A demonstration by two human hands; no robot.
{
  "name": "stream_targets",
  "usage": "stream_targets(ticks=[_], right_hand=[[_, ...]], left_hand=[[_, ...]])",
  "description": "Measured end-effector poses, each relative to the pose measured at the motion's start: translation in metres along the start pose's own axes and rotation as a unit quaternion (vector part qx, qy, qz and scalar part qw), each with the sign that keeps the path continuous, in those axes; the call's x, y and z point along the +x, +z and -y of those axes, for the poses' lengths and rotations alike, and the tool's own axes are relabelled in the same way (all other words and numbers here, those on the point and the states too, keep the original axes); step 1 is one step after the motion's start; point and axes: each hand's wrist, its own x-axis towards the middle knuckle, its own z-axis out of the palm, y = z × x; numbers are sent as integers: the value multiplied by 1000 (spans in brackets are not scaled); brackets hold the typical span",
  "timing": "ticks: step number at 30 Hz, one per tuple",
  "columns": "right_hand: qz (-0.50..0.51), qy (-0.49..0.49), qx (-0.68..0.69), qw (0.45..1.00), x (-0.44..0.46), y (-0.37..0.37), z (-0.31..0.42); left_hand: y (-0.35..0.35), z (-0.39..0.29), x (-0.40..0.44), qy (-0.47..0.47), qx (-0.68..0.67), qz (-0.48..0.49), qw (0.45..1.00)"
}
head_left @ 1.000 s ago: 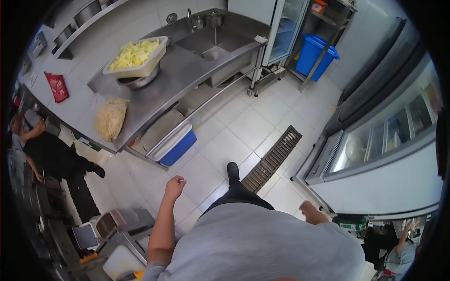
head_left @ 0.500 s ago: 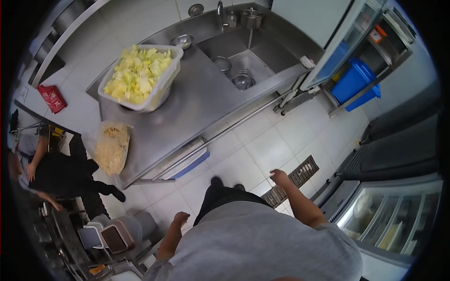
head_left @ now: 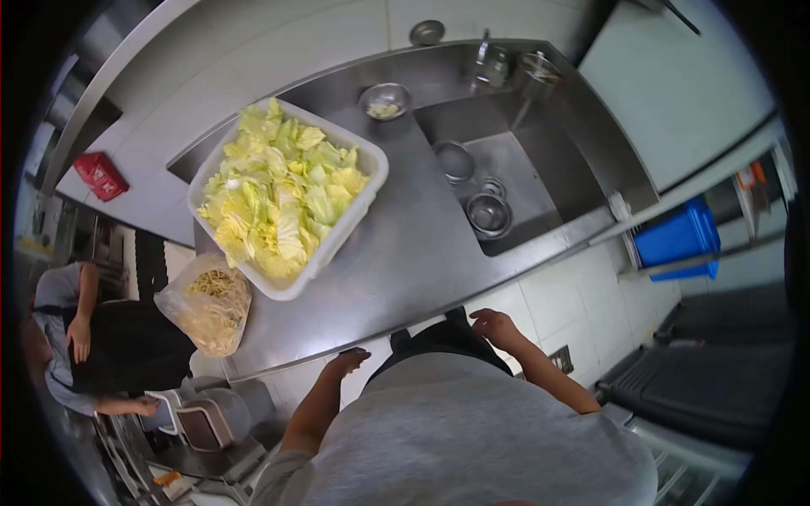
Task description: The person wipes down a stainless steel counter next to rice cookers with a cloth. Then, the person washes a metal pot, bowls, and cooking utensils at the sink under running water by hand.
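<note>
My left hand [head_left: 348, 362] hangs beside the front edge of the steel counter [head_left: 380, 270], its fingers loosely stretched and holding nothing. On the other side of my body, my right hand [head_left: 498, 328] is also bare, with fingers apart, near the counter's edge below the sink. Neither hand touches anything that I can see. On the counter, a white plastic tub [head_left: 377, 181] is heaped with cut, pale green cabbage leaves [head_left: 283, 194]. Close to its lower left corner lies a clear plastic bag [head_left: 211, 305] of what look like bean sprouts.
A steel sink [head_left: 574, 169] with metal bowls [head_left: 489, 214] lies right of the tub. A small steel bowl [head_left: 385, 102] stands behind. Another person [head_left: 126, 337] in a black apron is at left. A blue bin [head_left: 677, 240] and dark appliances [head_left: 717, 379] are at right.
I have moved closer to the counter, so the tub, bag and sink appear larger. Both hands have come nearer its front edge. The other person's arm has shifted toward the containers at lower left.
</note>
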Motion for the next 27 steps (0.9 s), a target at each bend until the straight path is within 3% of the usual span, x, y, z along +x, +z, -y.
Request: stream_targets(ticks=[2,3,4,5,6,7,8,9,11,14,18,21,27], right_hand=[[61,-39,8,997,37,-20,28],[98,-46,13,994,61,-25,30],[132,-58,17,989,88,-33,33],[163,-129,1,978,112,-38,31],[191,-198,-13,961,135,-46,33],[208,-211,-24,955,152,-57,44],[224,-224,-34,948,166,-69,57],[239,-232,-43,942,176,-83,67],[250,-237,-48,938,188,-113,85],[231,-263,-25,936,213,-145,88],[191,-235,-36,952,223,-167,58],[242,-239,-26,940,219,-171,39],[277,-268,-28,922,203,-165,39]], left_hand=[[16,-18,-3,-6,-51,-2,999],[24,11,29,66,-58,4,996],[36,19,42,5,-55,-54,997],[50,33,45,20,-39,-122,992],[79,71,66,95,55,-302,947],[94,42,14,51,55,-322,944],[113,61,31,12,260,-228,938],[144,100,54,51,306,-197,930],[157,67,38,-76,80,-134,985],[151,15,36,-134,-91,-162,973],[135,-42,34,-104,-166,-207,959],[129,-69,27,-84,-199,-229,949],[142,-65,18,-86,-215,-236,944]])
